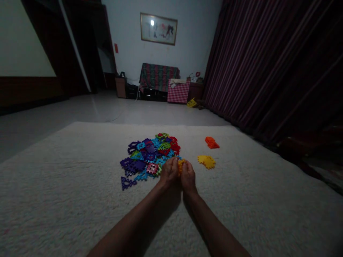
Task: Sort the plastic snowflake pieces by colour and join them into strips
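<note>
My left hand (168, 173) and my right hand (188, 176) are side by side on a pale rug (80, 185), fingers curled around a yellow-orange toy piece (181, 165) held between them. Just beyond my left hand lies a heap of several flat interlocking plastic pieces (150, 153) in purple, blue, green and red. A purple triangle piece (126, 183) lies apart at the heap's near left. To the right of my hands sits a small stack of yellow pieces (206, 161), and farther off an orange stack (212, 142).
Dark striped curtains (268, 71) hang along the right side. At the far wall stand a cloth-covered piece of furniture (158, 76), a pink checked box (178, 92) and a framed picture (158, 28). Bare grey floor (53, 114) lies past the rug.
</note>
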Tool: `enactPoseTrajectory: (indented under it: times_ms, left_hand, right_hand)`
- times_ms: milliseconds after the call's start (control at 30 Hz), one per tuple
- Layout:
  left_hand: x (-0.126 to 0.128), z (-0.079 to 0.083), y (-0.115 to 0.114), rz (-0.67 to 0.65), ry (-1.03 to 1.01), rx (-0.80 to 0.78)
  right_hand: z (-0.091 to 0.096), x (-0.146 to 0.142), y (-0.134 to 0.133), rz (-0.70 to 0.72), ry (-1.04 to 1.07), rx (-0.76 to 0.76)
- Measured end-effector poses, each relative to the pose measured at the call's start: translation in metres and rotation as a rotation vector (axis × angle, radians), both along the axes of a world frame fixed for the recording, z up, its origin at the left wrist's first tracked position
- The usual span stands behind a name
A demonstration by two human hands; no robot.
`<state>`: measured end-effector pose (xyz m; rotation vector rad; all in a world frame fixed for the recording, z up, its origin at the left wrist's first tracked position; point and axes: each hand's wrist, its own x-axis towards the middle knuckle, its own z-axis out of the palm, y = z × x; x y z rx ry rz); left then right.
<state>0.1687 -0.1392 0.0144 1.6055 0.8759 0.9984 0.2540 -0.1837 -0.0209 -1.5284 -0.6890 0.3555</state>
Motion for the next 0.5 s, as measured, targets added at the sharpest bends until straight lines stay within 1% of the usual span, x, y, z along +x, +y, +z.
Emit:
enactPoseTrajectory:
  times_ms: [67, 167, 233, 267, 333, 433, 500]
  left_hand:
    - [0.030, 0.007, -0.006, -0.010, -0.009, 0.002]
    - [0.082, 0.016, -0.013, -0.063, 0.023, -0.110]
    - [0.117, 0.022, -0.017, -0.110, 0.100, -0.172]
    - [0.134, 0.025, -0.019, -0.110, 0.135, -0.180]
    - [0.165, 0.029, -0.021, -0.122, 0.197, -0.149]
    - [0.197, 0.030, -0.018, -0.168, 0.252, -0.117]
    - [0.206, 0.025, -0.011, -0.249, 0.199, -0.082]
  right_hand:
    - [0.002, 0.024, -0.002, -0.092, -0.066, 0.022]
    - [0.007, 0.072, -0.008, -0.213, -0.157, 0.042]
    - [0.011, 0.106, -0.012, -0.276, -0.115, 0.011]
    - [0.012, 0.123, -0.014, -0.296, -0.090, -0.007]
    - [0.015, 0.153, -0.014, -0.317, -0.064, -0.027]
    - [0.017, 0.185, -0.013, -0.331, -0.067, -0.098]
    - [0.017, 0.195, -0.012, -0.340, -0.140, -0.164]
